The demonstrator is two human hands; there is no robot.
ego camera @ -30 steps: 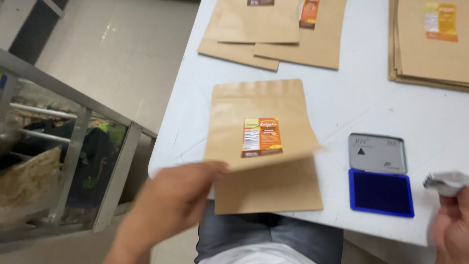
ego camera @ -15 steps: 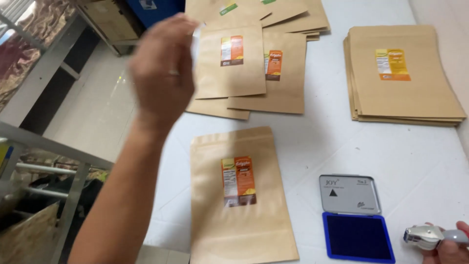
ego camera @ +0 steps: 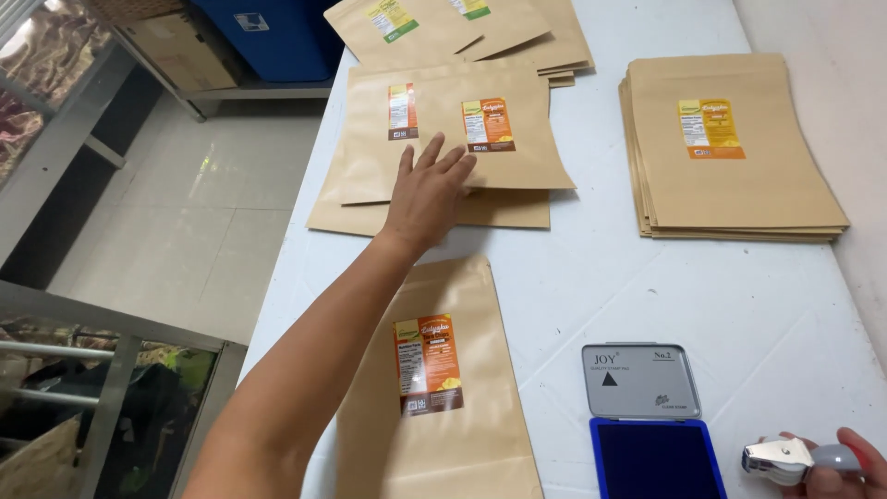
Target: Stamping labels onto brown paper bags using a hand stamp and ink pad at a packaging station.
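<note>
My left hand point(ego camera: 428, 190) reaches forward and lies flat, fingers spread, on a loose pile of brown paper pouches point(ego camera: 504, 152) with orange labels. Nearer to me, one brown pouch with an orange label point(ego camera: 434, 397) lies flat under my forearm. My right hand point(ego camera: 845, 467) sits at the bottom right corner, gripping a small silver stamp point(ego camera: 774, 458). An open blue ink pad point(ego camera: 654, 434) with its grey lid folded back lies just left of that hand.
A neat stack of pouches with yellow labels point(ego camera: 735, 152) lies at the right. More pouches with green labels point(ego camera: 443, 23) lie at the far end of the white table point(ego camera: 591, 277). A blue bin point(ego camera: 268, 32) and metal shelving point(ego camera: 102, 370) stand on the tiled floor at the left.
My left hand let go of the near pouch, rose, and has come down on the pile of pouches farther away. My view tilted forward. The right hand stayed low at the right with the stamp.
</note>
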